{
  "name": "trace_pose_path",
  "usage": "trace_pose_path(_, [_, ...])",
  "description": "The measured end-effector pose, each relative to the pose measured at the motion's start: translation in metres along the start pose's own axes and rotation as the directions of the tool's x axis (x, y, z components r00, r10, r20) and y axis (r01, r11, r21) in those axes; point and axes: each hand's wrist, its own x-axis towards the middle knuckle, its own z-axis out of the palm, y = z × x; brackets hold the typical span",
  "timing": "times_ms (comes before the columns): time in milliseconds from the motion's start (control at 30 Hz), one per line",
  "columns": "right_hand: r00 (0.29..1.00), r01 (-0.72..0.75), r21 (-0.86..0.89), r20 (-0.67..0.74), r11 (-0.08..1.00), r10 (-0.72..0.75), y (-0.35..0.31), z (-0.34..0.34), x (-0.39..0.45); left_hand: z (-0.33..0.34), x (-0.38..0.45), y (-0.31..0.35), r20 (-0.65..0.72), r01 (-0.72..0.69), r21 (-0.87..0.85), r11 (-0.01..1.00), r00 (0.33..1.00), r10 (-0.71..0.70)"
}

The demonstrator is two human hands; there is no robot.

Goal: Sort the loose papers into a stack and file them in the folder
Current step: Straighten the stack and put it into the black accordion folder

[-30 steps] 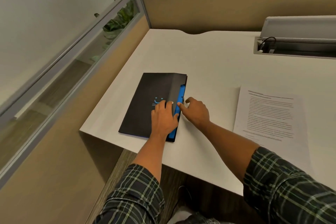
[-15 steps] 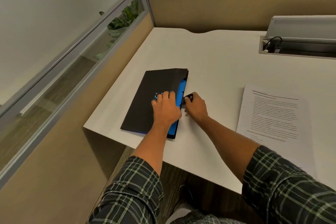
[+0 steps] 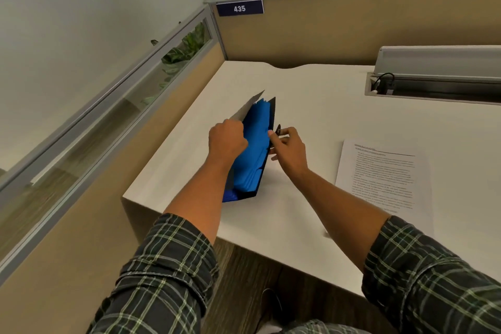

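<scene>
A black folder (image 3: 253, 152) with blue inner pockets stands partly opened on the white desk (image 3: 311, 106), its spine toward me. My left hand (image 3: 226, 138) grips the raised front cover and holds it up. My right hand (image 3: 287, 144) pinches the folder's right edge at a small black clasp. A stack of printed papers (image 3: 385, 173) lies flat on the desk to the right, apart from both hands.
Beige cubicle partitions with glass tops close in the desk at the left and back; a sign reads 435 (image 3: 239, 8). A grey cable tray (image 3: 433, 84) with a black cord sits at the back right. The desk's near edge runs just under my forearms.
The folder lay flat and shut before; now its cover is lifted and the blue inside shows. My left hand went from pressing on the cover to gripping it. The view has tilted up.
</scene>
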Motion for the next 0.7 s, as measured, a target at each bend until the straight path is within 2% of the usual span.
trace_pose_path(133, [0.999,-0.028,-0.004,-0.039,1.0,0.028,-0.006,-0.022,-0.002,-0.013,0.002,0.01,-0.056,-0.018,-0.184,0.983,0.998,0.008])
trace_pose_path(267, [0.99,0.057,-0.003,-0.128,0.998,-0.057,-0.004,-0.052,-0.003,-0.019,0.0,0.023,-0.096,0.002,-0.313,0.95,0.995,-0.034])
trace_pose_path(333, [0.989,0.089,0.019,-0.123,0.996,-0.085,-0.003,-0.068,-0.004,-0.023,0.001,0.029,-0.086,0.024,-0.329,0.944,0.995,-0.056])
trace_pose_path(533, [0.997,0.08,0.147,-0.003,0.986,-0.08,-0.003,-0.103,-0.012,-0.044,0.005,0.036,0.1,0.191,-0.25,0.949,0.98,-0.171])
trace_pose_path(633, [0.999,0.026,0.141,0.024,0.99,-0.03,0.001,-0.117,-0.013,-0.044,0.004,0.039,0.24,0.259,-0.309,0.915,0.952,-0.188])
trace_pose_path(700, [0.999,-0.021,0.123,0.029,0.992,0.018,0.004,-0.124,-0.014,-0.043,0.002,0.043,0.265,0.288,-0.367,0.885,0.944,-0.197])
